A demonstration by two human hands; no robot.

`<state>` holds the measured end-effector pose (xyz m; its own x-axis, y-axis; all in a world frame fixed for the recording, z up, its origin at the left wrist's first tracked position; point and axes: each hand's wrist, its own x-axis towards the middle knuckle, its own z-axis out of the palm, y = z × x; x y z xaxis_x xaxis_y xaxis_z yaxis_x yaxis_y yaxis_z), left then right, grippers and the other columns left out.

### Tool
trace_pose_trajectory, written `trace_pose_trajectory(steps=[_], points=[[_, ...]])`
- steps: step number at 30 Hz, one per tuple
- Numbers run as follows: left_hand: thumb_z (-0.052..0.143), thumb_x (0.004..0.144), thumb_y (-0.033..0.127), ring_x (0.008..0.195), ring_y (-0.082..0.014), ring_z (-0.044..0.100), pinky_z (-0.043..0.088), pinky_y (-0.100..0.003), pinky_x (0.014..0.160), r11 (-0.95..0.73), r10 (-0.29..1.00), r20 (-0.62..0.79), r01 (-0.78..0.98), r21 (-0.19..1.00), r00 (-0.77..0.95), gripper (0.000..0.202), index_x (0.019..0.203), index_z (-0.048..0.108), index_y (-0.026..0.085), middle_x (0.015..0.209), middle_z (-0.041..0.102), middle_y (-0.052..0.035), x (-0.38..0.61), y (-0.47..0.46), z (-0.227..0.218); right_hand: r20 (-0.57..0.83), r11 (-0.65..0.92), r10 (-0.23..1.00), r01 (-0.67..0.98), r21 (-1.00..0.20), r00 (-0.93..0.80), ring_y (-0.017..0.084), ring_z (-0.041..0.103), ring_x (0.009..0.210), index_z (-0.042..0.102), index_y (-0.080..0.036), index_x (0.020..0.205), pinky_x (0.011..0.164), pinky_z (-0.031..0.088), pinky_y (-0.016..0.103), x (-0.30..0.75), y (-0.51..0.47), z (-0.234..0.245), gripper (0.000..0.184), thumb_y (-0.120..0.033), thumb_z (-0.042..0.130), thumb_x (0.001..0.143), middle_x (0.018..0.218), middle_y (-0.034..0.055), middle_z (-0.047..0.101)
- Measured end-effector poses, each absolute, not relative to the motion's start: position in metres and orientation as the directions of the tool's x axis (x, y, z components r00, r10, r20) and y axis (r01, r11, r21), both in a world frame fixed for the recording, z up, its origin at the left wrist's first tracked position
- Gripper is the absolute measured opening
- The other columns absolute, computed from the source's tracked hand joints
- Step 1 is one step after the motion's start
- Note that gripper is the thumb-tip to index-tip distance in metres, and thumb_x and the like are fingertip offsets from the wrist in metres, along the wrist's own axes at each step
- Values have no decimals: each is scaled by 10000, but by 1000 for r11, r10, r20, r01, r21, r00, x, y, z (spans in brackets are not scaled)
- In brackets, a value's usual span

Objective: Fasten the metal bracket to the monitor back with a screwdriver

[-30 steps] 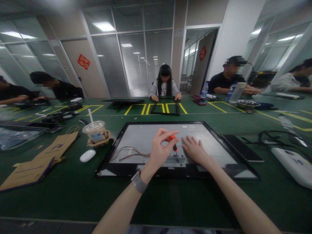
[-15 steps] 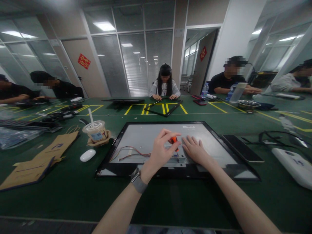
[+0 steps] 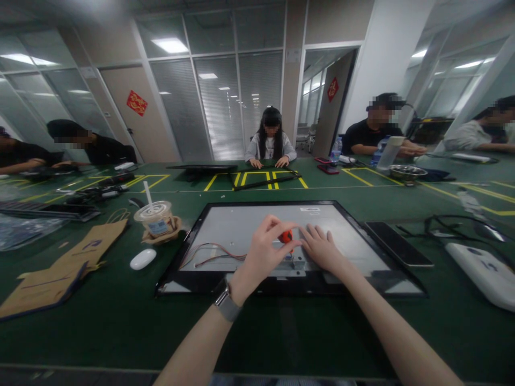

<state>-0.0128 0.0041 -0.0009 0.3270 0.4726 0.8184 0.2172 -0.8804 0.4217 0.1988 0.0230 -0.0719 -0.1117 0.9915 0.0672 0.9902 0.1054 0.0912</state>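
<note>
In the head view, a flat display panel [image 3: 233,222] with a grey metal back and black border lies in front of me. My left hand [image 3: 261,252], a watch at its wrist, curls thumb and fingers around the orange-and-black handle of a screwdriver [image 3: 287,236]. The screwdriver stands nearly upright, its tip down at a small metal bracket [image 3: 298,272] near the panel's front border. Fingers spread, my right hand [image 3: 322,249] lies flat on the grey back just right of the screwdriver. Thin wires [image 3: 213,254] run across the panel left of my left hand.
To the left are a lidded cup [image 3: 159,220] with a straw, a white mouse [image 3: 143,259] and a paper bag [image 3: 76,262]. At right lie a black phone [image 3: 398,244] and a white device [image 3: 480,273]. Across the green table, a person handles a black frame [image 3: 265,184].
My left fingers have shifted slightly around the screwdriver handle, which stays over the bracket. My right hand remains flat. Across the table, the black frame has turned in the other person's hands.
</note>
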Motion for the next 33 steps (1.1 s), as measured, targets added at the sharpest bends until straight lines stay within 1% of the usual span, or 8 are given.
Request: trace_pose_trajectory(steps=[3,7,10,13,19,22,26,33], points=[[728,882,299,793,-131,617,591,-296,774,-882,471,806,212,421,359,271,1135,685,210,950,548,-27,-14,1,1,64,92,993,992,81,-98,399,341,1453,382,-148,1557,1111,307,664,199,24,-72,563,-281,268,1021,1604,211,357],[570,902,109,956,-148,653,613,-292,838,-832,534,710,135,538,459,437,1319,600,236,1167,573,-76,-18,-2,9,54,97,993,992,83,-102,403,335,1455,378,-147,1560,1112,305,666,198,24,-72,568,-285,261,1022,1612,203,345],[537,905,83,951,-139,659,634,-260,796,-798,567,678,107,593,469,480,1354,580,248,1142,613,-62,-19,-1,12,66,90,993,991,96,-97,408,330,1456,376,-138,1560,1113,306,660,198,24,-73,569,-293,260,1025,1612,206,343],[609,911,134,866,-125,656,644,-252,748,-807,572,710,124,578,411,382,1277,632,240,1064,621,-41,-18,2,10,78,85,993,991,103,-93,396,341,1452,375,-151,1561,1114,316,645,198,24,-73,564,-306,263,1030,1605,202,359],[702,901,260,761,-106,625,630,-241,716,-867,499,786,213,451,364,262,1158,669,217,918,563,-6,-18,2,2,73,103,991,990,96,-110,400,343,1449,406,-146,1543,1103,317,656,198,22,-71,552,-293,249,1035,1601,208,363],[619,928,188,840,-129,635,631,-248,738,-854,520,754,213,475,401,290,1216,640,211,989,587,-37,-19,1,4,60,89,994,991,95,-95,405,329,1455,394,-141,1550,1109,310,656,197,23,-71,556,-300,254,1035,1608,203,353],[535,887,59,1000,-157,649,634,-293,850,-812,564,687,159,561,459,516,1372,548,234,1172,611,-71,-21,-1,9,70,79,994,993,92,-85,396,343,1452,385,-149,1555,1114,310,649,197,24,-72,557,-301,274,1031,1605,205,359],[610,926,133,819,-116,670,643,-299,810,-818,573,712,224,530,405,437,1343,574,256,1097,626,-37,-21,1,5,86,94,991,990,104,-103,403,352,1444,387,-131,1552,1104,317,661,197,23,-72,564,-289,257,1026,1601,214,360]])
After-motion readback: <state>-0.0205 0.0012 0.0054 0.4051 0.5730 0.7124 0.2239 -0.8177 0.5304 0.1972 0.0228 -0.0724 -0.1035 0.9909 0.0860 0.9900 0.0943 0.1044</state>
